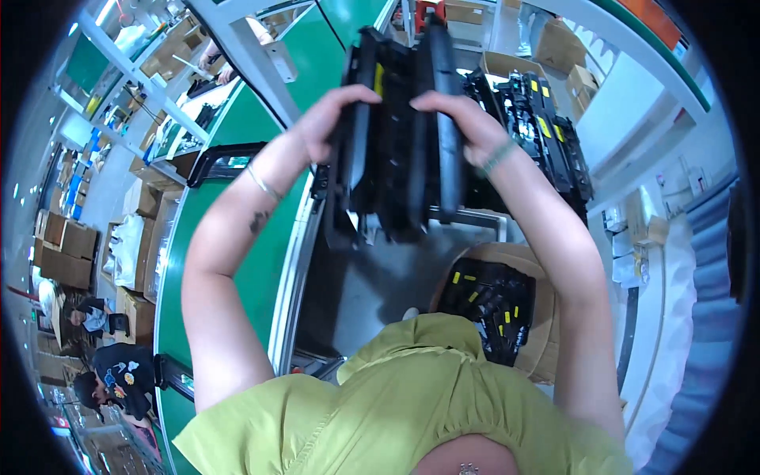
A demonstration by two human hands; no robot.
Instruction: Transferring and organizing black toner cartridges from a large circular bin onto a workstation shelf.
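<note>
Both my hands grip a bundle of long black plastic units [393,150] that look like printer toner cartridges, held side by side and lengthwise in front of me. My left hand [326,120] clasps the left side, its thumb over the top edge. On the opposite side, my right hand [465,125] is closed with its thumb pointing inward; the other fingers are hidden behind the units. The bundle is slightly smeared by motion, and a yellow label shows on one unit. More black cartridges [546,127] with yellow labels are stacked just beyond my right wrist.
A green work surface [261,269] runs along my left, with a black unit [226,164] on it near my left forearm. Below stands an open cardboard box [545,321] of black, yellow-labelled parts. A metal post [265,59] rises ahead. A co-worker [123,372] is at far left.
</note>
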